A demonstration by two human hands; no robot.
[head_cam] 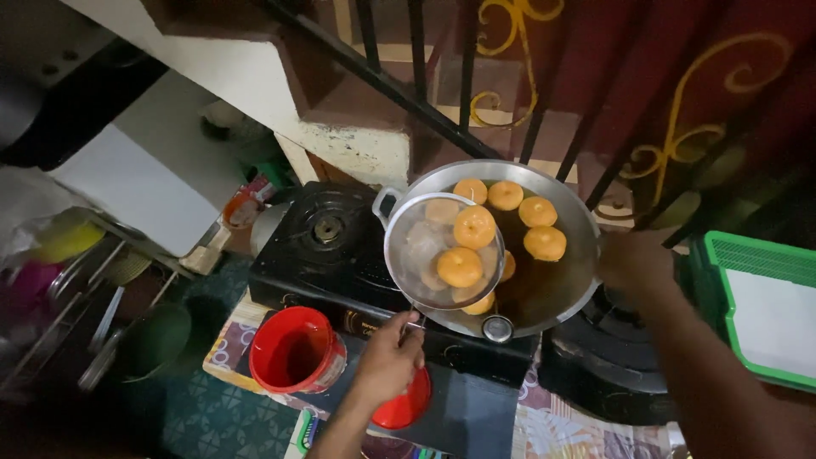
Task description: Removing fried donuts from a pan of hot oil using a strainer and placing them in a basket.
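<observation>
My left hand (388, 359) grips the handle of a round wire-mesh strainer (425, 255), held above the left side of a metal wok (571, 228). Two golden-orange fried dough rounds (467, 246) rest in the strainer. Several more rounds (527, 219) float in dark oil in the wok. My right hand (633, 265) reaches in from the right and rests at the wok's right rim; whether it grips the rim or a handle is hidden in shadow.
The wok stands on a black two-burner gas stove (327, 246), left burner bare. A red bucket (293, 350) and a red lid (406, 406) sit in front. A green plastic basket (752, 297) is at right, a dish rack (76, 289) at left, stair railings behind.
</observation>
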